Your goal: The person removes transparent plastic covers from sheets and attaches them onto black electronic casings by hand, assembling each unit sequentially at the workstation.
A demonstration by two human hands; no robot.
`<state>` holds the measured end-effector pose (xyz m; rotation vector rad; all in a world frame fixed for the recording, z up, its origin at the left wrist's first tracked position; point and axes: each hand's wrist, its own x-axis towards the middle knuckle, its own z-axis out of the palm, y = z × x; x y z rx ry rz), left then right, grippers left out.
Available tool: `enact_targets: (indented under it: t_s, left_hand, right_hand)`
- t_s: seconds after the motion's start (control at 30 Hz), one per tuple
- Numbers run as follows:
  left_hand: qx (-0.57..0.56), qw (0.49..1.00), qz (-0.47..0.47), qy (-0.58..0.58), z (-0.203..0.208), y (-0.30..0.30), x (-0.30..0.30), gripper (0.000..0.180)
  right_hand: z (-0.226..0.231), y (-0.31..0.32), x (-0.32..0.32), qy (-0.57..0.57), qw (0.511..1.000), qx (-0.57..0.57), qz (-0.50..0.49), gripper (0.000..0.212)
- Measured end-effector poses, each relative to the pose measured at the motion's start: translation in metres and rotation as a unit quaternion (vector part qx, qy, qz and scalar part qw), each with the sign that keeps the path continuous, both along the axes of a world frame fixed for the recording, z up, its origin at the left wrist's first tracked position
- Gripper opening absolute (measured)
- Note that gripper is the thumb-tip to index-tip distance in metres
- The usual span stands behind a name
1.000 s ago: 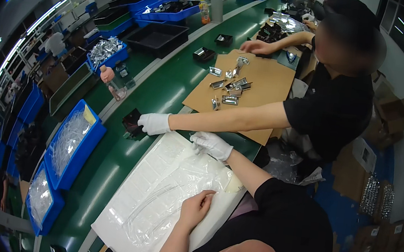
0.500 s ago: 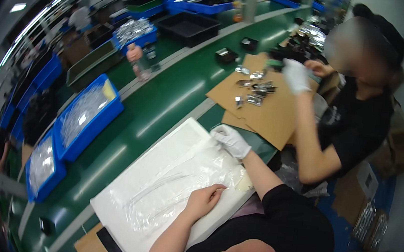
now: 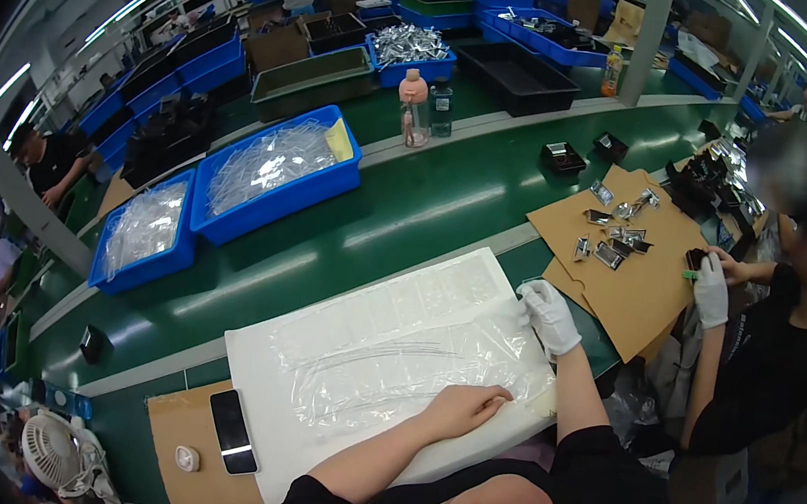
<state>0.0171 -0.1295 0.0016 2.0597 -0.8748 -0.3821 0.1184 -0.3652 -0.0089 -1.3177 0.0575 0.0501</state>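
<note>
A white board or pad lies in front of me, with clear plastic film spread over it. Thin dark lines curve across the film. Bare and loosely curled, my left hand rests on the film near the board's close edge; its fingertips are together, and anything in them is too small to see. My right hand, in a white glove, is at the board's right corner. Thumb and fingers pinch there, but what they hold cannot be made out. A pale yellow piece lies beside my left fingertips.
On the right a co-worker's gloved hand holds a small dark part near brown cardboard with several shiny pieces. Blue bins of clear strips stand across the green bench. A phone lies left of the board, near a fan.
The view has swung to the right, so the scene sits differently and looks sharper. Both my hands stay at about the same spots on the board. The co-worker's hands have come closer to their body.
</note>
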Motion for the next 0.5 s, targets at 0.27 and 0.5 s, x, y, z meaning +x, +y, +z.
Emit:
enact_targets:
  t_s: [0.27, 0.5]
  left_hand:
    - [0.041, 0.999, -0.013, 0.034, 0.006, 0.001, 0.005, 0.025]
    - [-0.018, 1.000, -0.004, -0.006, -0.012, 0.000, 0.000, 0.024]
  right_hand:
    - [-0.007, 0.004, 0.007, -0.045, 0.997, 0.056, -0.040, 0.016]
    - [0.001, -0.002, -0.007, -0.045, 0.997, 0.035, -0.051, 0.017]
